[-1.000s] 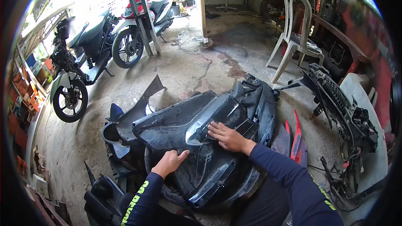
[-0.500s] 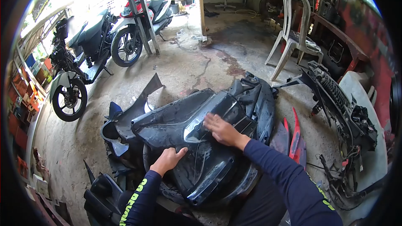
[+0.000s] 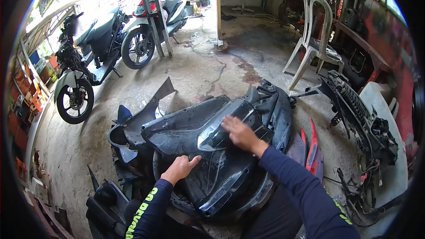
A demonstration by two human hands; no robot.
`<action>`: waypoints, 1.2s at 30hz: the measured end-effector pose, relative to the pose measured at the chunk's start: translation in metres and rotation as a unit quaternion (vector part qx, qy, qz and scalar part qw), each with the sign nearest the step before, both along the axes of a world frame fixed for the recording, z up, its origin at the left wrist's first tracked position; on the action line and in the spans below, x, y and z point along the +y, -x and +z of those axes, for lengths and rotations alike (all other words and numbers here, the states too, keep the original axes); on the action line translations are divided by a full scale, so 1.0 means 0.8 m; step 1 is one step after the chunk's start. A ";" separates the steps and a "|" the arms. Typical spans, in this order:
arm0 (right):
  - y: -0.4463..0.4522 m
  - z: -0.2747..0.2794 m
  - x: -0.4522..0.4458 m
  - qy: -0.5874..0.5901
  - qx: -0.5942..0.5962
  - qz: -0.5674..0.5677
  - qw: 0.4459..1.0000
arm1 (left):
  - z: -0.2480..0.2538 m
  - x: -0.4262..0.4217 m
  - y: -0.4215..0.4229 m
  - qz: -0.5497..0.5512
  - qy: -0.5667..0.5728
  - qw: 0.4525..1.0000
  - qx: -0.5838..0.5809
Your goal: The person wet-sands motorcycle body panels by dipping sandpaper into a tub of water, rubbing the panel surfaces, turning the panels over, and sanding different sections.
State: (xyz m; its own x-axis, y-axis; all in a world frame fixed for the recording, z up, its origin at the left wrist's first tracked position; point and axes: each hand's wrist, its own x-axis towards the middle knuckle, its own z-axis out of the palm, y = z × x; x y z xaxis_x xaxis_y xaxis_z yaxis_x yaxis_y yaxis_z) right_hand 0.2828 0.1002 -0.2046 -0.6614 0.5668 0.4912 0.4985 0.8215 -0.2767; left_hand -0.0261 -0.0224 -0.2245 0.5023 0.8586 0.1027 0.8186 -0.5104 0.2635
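Note:
A large dark scooter body panel point(image 3: 177, 129) lies in front of me on a pile of other dark panels. Its surface looks scuffed and dusty, with a shiny wet-looking patch point(image 3: 212, 137) near the middle. My left hand point(image 3: 180, 168) rests at the panel's lower edge, thumb pointing right and fingers curled over the edge. My right hand point(image 3: 239, 133) is over the panel, just right of the shiny patch, slightly blurred. Its fingers look flat and extended, and no object shows in it.
Two scooters point(image 3: 101, 40) stand at the upper left beside a metal post point(image 3: 155, 17). A plastic chair point(image 3: 312, 40) is at the upper right. Red panel pieces point(image 3: 313, 150) and a black frame with wires point(image 3: 358, 115) lie to the right. More black parts point(image 3: 110, 208) sit at lower left.
My right hand has shifted a little over the panel, near the shiny patch, its fingers moving. My left hand has kept its place on the edge. The view has tilted slightly.

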 end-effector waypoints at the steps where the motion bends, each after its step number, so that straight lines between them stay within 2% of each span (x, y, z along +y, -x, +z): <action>1: -0.014 -0.022 0.040 -0.058 0.007 -0.107 0.993 | 0.006 -0.001 -0.004 0.014 0.017 1.000 -0.015; 3: -0.021 -0.014 0.070 -0.012 0.153 -0.261 0.953 | 0.020 -0.005 -0.007 0.034 0.037 0.998 -0.024; 4: -0.013 -0.020 0.058 -0.097 0.063 -0.226 0.967 | 0.031 -0.006 -0.010 0.068 0.079 0.994 -0.042; 5: -0.010 -0.015 0.032 -0.108 0.009 -0.102 0.989 | 0.037 -0.007 -0.014 0.101 0.121 0.985 -0.064; 7: -0.010 0.008 0.004 -0.027 0.012 -0.005 1.000 | 0.038 -0.007 -0.021 0.142 0.135 0.976 -0.094; 9: -0.025 0.001 0.048 -0.020 0.098 -0.167 0.981 | 0.042 -0.002 -0.020 0.184 0.146 0.966 -0.112; 10: -0.024 -0.012 0.060 0.021 0.142 -0.248 0.958 | 0.047 0.000 -0.022 0.145 0.135 0.977 -0.082; 11: -0.013 -0.014 0.055 -0.037 0.104 -0.236 0.965 | 0.048 -0.007 -0.018 0.108 0.126 0.985 -0.053; 13: 0.001 -0.005 0.011 -0.033 0.020 0.000 0.999 | 0.009 0.005 -0.003 0.131 0.148 0.979 -0.051; 14: -0.004 -0.001 0.005 0.007 0.006 0.056 0.998 | 0.018 0.002 -0.008 0.123 0.143 0.980 -0.061; 15: -0.020 0.001 0.025 -0.017 0.011 0.022 1.000 | 0.022 -0.002 -0.011 0.111 0.140 0.981 -0.069; 17: -0.032 -0.012 0.064 -0.006 0.147 -0.202 0.968 | 0.021 0.000 -0.011 0.113 0.143 0.981 -0.065; 18: -0.025 -0.019 0.062 -0.049 0.122 -0.257 0.957 | 0.027 -0.001 -0.014 0.133 0.170 0.974 -0.062; 19: -0.020 -0.031 0.047 -0.047 0.123 -0.254 0.958 | 0.036 -0.002 -0.016 0.152 0.196 0.967 -0.059; 20: -0.011 -0.018 0.007 -0.038 0.050 -0.091 0.994 | 0.047 -0.004 -0.018 0.153 0.196 0.967 -0.059; 21: -0.007 -0.003 -0.022 -0.028 -0.025 0.073 0.997 | 0.059 -0.006 -0.020 0.162 0.211 0.962 -0.064; 22: -0.010 0.006 -0.032 0.026 -0.049 0.127 0.990 | 0.064 -0.005 -0.022 0.169 0.227 0.957 -0.069; 23: -0.016 -0.001 -0.021 0.027 -0.052 0.127 0.990 | 0.058 -0.004 -0.024 0.168 0.228 0.956 -0.072; 24: -0.021 -0.015 0.004 0.004 0.032 -0.023 0.999 | 0.052 0.000 -0.022 0.192 0.239 0.949 -0.074; 25: -0.022 -0.028 0.023 -0.020 0.116 -0.170 0.978 | 0.047 0.002 -0.020 0.217 0.249 0.941 -0.075; 26: -0.019 -0.039 0.027 -0.048 0.095 -0.206 0.973 | 0.050 -0.002 -0.020 0.218 0.253 0.940 -0.076; 27: -0.009 -0.029 0.008 -0.058 0.071 -0.135 0.987 | 0.058 -0.008 -0.021 0.206 0.243 0.943 -0.099; 29: -0.002 -0.007 -0.035 0.021 -0.048 0.096 0.994 | 0.068 -0.006 -0.027 0.190 0.228 0.946 -0.129; 30: -0.004 -0.003 -0.030 0.026 -0.049 0.115 0.992 | 0.069 -0.006 -0.027 0.188 0.225 0.948 -0.127; 32: 0.009 -0.030 -0.001 -0.061 0.024 -0.088 0.994 | 0.066 -0.005 -0.024 0.187 0.222 0.949 -0.124; 33: 0.027 -0.030 0.000 -0.089 0.059 -0.198 0.974 | 0.062 -0.005 -0.024 0.194 0.225 0.947 -0.119; 35: 0.048 -0.020 -0.040 -0.090 -0.024 -0.045 0.995 | 0.048 -0.003 -0.022 0.200 0.231 0.946 -0.111; 36: 0.049 -0.009 -0.060 -0.003 -0.019 0.085 0.996 | 0.037 -0.002 -0.018 0.198 0.222 0.949 -0.105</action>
